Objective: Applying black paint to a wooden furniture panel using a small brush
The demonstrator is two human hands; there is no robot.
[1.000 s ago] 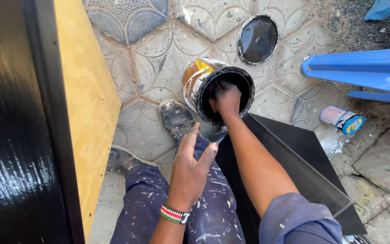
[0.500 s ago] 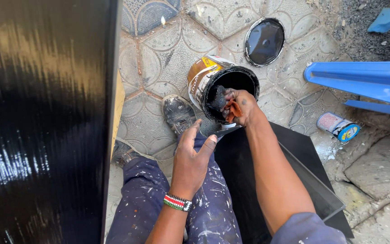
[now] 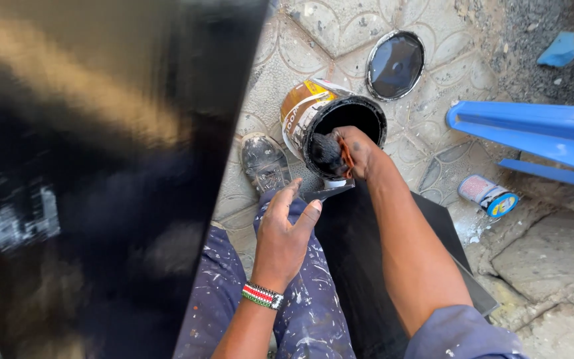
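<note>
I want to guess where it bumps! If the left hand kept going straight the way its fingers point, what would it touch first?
Probably the paint can. The left hand is open above the knee, fingers aimed up the picture at the tilted can, where the right hand holds a black-soaked brush. Depth is unclear, so it might pass over the shoe first.

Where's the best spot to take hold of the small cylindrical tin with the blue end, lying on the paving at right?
Grip the small cylindrical tin across its round body, midway along, coming down from above. It lies on its side on the paving with its blue end toward the lower right, so the curved wall is exposed on top, with open ground on both long sides. The blue metal frame sits just behind it, so avoid approaching from there.
</note>
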